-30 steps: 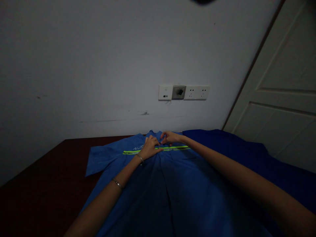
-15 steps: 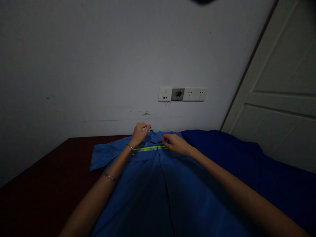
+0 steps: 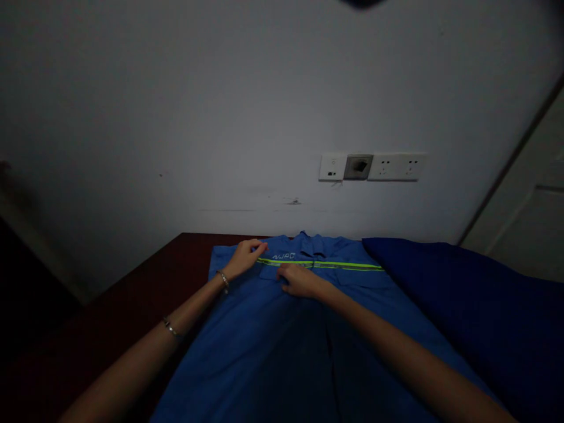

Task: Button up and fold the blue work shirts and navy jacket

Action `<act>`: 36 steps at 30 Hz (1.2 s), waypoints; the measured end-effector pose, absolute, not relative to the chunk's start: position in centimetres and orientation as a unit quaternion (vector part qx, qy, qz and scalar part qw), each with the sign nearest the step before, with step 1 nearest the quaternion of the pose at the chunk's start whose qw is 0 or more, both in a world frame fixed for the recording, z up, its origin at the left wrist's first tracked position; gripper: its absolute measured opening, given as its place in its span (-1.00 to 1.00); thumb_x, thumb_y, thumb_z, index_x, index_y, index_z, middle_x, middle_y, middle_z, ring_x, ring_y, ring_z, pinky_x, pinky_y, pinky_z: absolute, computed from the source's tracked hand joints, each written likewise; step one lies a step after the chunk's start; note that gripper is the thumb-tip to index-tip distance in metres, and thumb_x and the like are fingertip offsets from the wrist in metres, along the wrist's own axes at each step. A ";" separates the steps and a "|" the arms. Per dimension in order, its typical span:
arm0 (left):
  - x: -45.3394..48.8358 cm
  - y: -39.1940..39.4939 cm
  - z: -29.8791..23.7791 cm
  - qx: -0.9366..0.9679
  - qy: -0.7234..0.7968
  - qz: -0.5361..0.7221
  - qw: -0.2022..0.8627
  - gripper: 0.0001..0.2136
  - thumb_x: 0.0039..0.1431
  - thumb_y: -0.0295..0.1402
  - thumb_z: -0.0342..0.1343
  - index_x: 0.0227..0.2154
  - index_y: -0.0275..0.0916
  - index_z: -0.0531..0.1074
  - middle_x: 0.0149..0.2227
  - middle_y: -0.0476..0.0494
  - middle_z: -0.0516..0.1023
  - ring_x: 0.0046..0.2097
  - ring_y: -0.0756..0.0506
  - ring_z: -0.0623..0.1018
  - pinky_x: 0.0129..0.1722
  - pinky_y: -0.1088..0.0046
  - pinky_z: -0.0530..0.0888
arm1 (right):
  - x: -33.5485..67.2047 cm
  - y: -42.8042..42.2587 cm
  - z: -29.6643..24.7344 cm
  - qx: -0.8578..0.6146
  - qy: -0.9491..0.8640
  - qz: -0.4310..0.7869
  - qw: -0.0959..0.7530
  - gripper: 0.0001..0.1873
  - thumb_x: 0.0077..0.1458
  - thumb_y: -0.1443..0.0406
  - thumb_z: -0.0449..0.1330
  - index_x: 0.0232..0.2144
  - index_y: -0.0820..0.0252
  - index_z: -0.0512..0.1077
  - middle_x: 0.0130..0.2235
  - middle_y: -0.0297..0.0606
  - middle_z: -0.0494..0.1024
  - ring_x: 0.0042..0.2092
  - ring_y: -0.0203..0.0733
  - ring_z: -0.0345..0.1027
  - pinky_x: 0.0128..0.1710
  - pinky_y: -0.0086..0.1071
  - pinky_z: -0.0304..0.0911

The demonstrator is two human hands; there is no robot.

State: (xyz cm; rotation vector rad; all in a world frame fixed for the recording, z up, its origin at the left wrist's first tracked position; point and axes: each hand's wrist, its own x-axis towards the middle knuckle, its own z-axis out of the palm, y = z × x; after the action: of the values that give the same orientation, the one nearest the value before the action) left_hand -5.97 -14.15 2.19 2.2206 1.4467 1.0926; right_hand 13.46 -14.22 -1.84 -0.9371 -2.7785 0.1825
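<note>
A blue work shirt (image 3: 273,329) with a bright yellow-green stripe (image 3: 348,265) across the chest lies flat on a dark brown table (image 3: 145,294), collar toward the wall. My left hand (image 3: 244,257) rests on the shirt's left shoulder area, fingers stretched out along the fabric by the stripe's end. Near the chest's middle, just below the stripe, my right hand (image 3: 299,281) lies flat on the cloth with its fingers pointing left. Neither hand holds anything. Two bracelets sit on my left forearm.
A darker blue cloth (image 3: 476,305) lies to the right of the shirt. A row of wall sockets (image 3: 372,167) is on the white wall above the table. A pale door (image 3: 529,217) stands at the far right. The room is dim.
The left sleeve that lay spread out on the table is now tucked in. My left hand came down from the collar to the shoulder; my right hand slid left and flattened. The view shifted left.
</note>
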 end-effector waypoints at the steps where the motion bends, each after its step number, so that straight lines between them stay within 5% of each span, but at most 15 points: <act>1: -6.5 -14.7 1.9 0.768 0.505 0.365 0.149 -0.66 0.11 -0.18 -0.09 -0.51 -0.29 0.46 -0.48 -0.03 0.49 -0.38 -0.02 0.44 -0.35 0.52 0.32 | 13.3 -14.2 -2.0 -0.318 -0.942 0.052 0.095 -0.71 -0.07 0.38 0.13 -0.22 0.25 0.40 -0.16 -0.08 0.45 -0.18 -0.13 0.34 -0.25 -0.42 0.15; 7: -8.7 -17.1 -0.4 0.768 0.520 0.303 0.218 -0.62 0.11 -0.12 -0.12 -0.50 -0.28 0.48 -0.54 0.00 0.45 -0.46 0.01 0.39 -0.45 0.55 0.29 | 13.3 -13.5 -2.9 -0.334 -0.936 0.037 0.106 -0.71 -0.02 0.44 0.02 -0.24 0.27 0.44 -0.19 -0.03 0.49 -0.13 -0.06 0.35 -0.18 -0.36 0.18; 14: -8.0 -18.3 -1.2 0.765 0.510 0.271 0.287 -0.68 0.11 -0.21 -0.10 -0.47 -0.30 0.48 -0.46 -0.06 0.50 -0.39 0.00 0.44 -0.35 0.53 0.34 | 13.8 -10.6 -3.6 -0.372 -0.874 0.212 0.229 -0.62 -0.06 0.42 0.01 -0.17 0.30 0.45 -0.18 -0.16 0.53 -0.17 -0.17 0.38 -0.13 -0.41 0.20; 30: -2.9 -16.3 -4.3 0.766 0.595 0.225 0.094 -0.81 0.01 -0.25 0.08 -0.35 -0.22 0.47 -0.41 -0.05 0.46 -0.36 -0.03 0.42 -0.34 0.50 0.32 | 13.6 -9.0 -4.6 -0.390 -0.763 0.376 0.354 -0.70 -0.11 0.34 0.08 -0.30 0.32 0.48 -0.37 -0.20 0.55 -0.34 -0.20 0.41 -0.32 -0.40 0.28; 36: -3.4 -15.2 -1.3 0.792 0.506 0.342 -0.021 -0.63 -0.02 -0.30 0.13 -0.10 -0.23 0.34 -0.10 -0.17 0.37 -0.03 -0.13 0.30 -0.03 0.31 0.24 | 13.7 -9.0 -4.3 -0.379 -0.777 0.357 0.354 -0.68 -0.11 0.36 0.06 -0.26 0.35 0.46 -0.43 -0.23 0.53 -0.40 -0.26 0.37 -0.35 -0.42 0.25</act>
State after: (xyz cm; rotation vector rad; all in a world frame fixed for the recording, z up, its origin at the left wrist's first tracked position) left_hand -3.42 -15.17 -1.27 2.5219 1.6105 1.0877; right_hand 13.70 -9.03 -4.29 -0.9800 -2.0075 0.9224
